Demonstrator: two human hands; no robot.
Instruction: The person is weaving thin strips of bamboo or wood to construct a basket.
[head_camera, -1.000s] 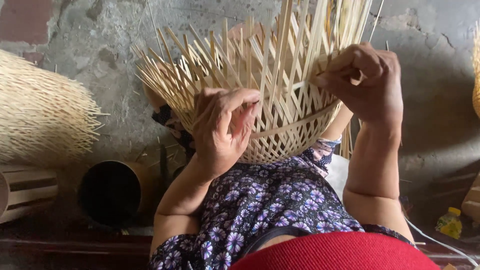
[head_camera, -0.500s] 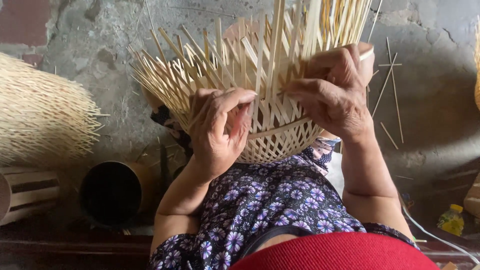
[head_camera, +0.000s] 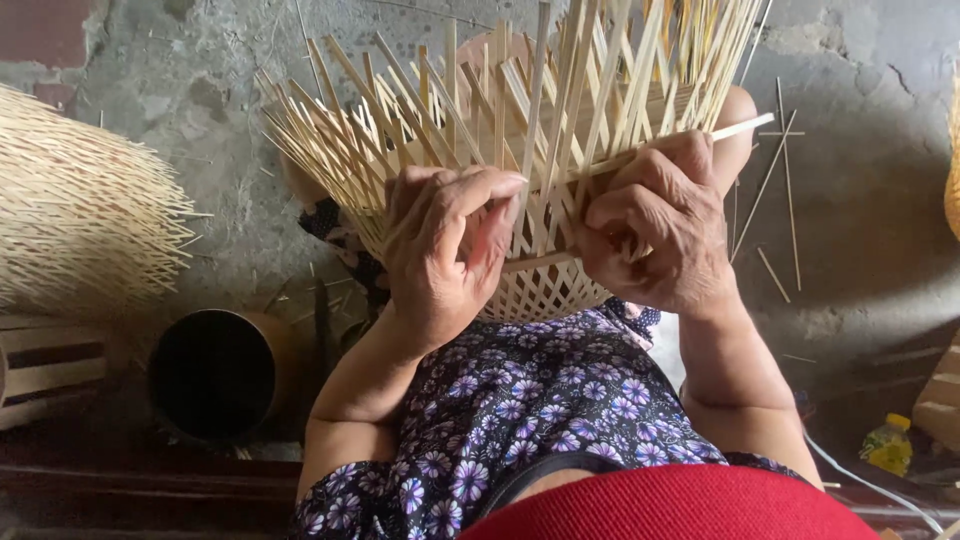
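Basket-weaving workshop: half-woven bamboo basket (head_camera: 520, 170), cracked concrete floor (head_camera: 860, 230).

Cracked concrete floor (head_camera: 860, 250), loose bamboo sticks (head_camera: 790, 200), round pot (head_camera: 215, 372), yellow bottle (head_camera: 888, 443)

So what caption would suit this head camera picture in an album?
Both hands, left hand and right hand, grip a half-woven bamboo basket on the lap.

One package only: small yellow plastic bottle (head_camera: 888, 444) with green cap, lying on the floor at lower right, near a white cord (head_camera: 868, 484), just beside wooden pieces at frame edge. Label on it too small to make out. No signs, no screens anywhere else.
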